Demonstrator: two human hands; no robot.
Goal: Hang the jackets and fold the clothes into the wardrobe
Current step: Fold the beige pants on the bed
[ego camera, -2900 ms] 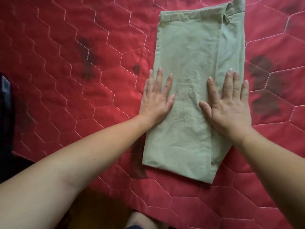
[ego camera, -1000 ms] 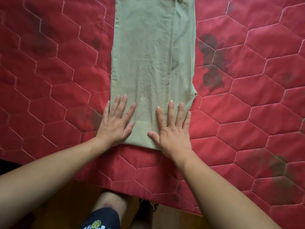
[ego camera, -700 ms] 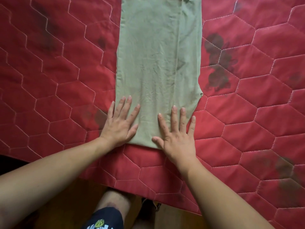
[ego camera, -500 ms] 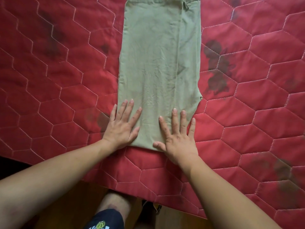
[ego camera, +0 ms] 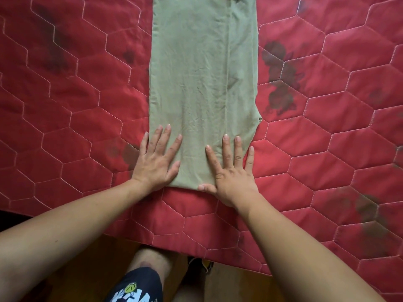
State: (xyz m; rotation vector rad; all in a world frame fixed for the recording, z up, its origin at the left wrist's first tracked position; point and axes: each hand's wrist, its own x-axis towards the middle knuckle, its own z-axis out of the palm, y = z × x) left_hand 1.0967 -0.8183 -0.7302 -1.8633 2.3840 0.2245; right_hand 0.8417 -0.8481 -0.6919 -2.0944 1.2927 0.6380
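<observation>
A pale green garment (ego camera: pixel 202 73), folded into a long narrow strip, lies flat on the red quilted bed cover (ego camera: pixel 76 94) and runs away from me past the top of the view. My left hand (ego camera: pixel 156 161) presses flat on its near left corner, fingers spread, partly on the quilt. My right hand (ego camera: pixel 231 171) lies flat on the near right corner, fingers straight, thumb along the garment's near hem. Neither hand holds anything.
The quilt has hexagon stitching and dark flower prints (ego camera: pixel 281 77) to the right of the garment. Its near edge hangs over a wooden floor (ego camera: pixel 91 269). My knee and dark printed shorts (ego camera: pixel 137 288) show below the edge.
Since the oldest frame both hands have slid down the garment from its middle to its near end, smoothing it. Over the last second they have hardly moved.
</observation>
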